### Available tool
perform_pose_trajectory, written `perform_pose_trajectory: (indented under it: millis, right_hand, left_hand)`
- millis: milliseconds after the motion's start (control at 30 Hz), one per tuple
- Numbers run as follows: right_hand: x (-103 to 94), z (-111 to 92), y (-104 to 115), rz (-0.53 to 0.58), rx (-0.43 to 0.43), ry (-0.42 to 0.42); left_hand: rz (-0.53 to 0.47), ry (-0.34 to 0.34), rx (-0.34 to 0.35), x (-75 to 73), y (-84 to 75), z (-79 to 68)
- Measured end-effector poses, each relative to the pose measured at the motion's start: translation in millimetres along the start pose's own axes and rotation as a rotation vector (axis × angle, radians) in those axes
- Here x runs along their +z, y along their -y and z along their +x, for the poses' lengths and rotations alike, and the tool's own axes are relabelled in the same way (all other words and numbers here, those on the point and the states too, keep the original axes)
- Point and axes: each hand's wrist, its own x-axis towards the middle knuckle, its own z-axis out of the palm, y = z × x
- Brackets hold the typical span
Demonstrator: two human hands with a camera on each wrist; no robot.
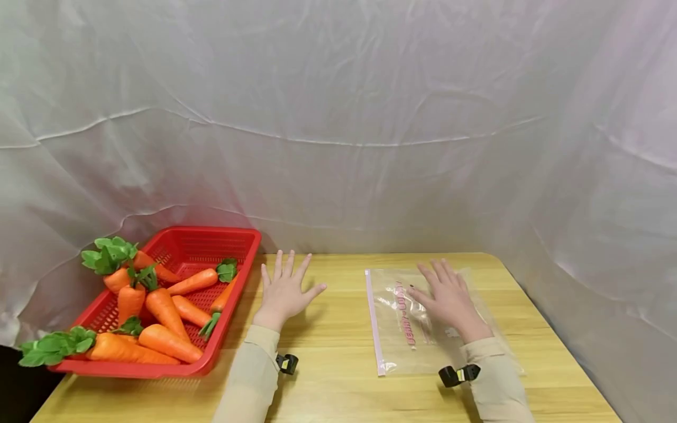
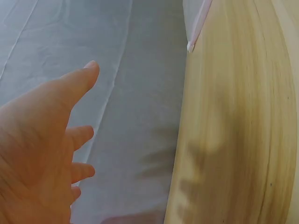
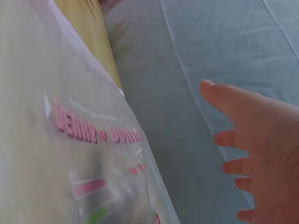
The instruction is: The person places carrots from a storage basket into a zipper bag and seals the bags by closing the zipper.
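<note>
My left hand [image 1: 284, 296], fingers spread, hovers over the wooden table just right of a red plastic basket [image 1: 233, 317]. It holds nothing, and its shadow falls on the wood in the left wrist view. The basket bears several orange carrots [image 1: 165, 308] with green tops, some jutting past the rim. My right hand [image 1: 449, 302] is held above a clear zip bag [image 1: 388, 352] that lies flat, with a lilac strip along its left edge. Pink lettering [image 3: 79, 126] shows on the bag in the right wrist view. The right fingers are straight and grip nothing.
The wooden table [image 1: 328, 376] ends at a rounded back right corner. Pale grey cloth [image 1: 338, 117] hangs behind the table and along its right side. A black camera [image 1: 287, 363] sits on the left wrist and another black camera [image 1: 457, 375] on the right.
</note>
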Motion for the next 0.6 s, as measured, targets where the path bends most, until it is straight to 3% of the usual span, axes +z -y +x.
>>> perform_pose_trajectory:
  millis: [267,433,600]
  right_hand:
    - [6.6,2,24,-0.017,-0.06,-0.053]
    - [17.9,0,49,-0.036,-0.062,0.041]
    - [33.2,-7,68,0.042,-0.07,0.17]
  left_hand:
    - [-0.125,-0.028,0.027,-1.5,-6.1,2.8]
    - [-0.204,-0.1,0.067,2.7,-13.0,4.0]
    - [-0.286,-0.171,0.085,10.9,-22.8,4.5]
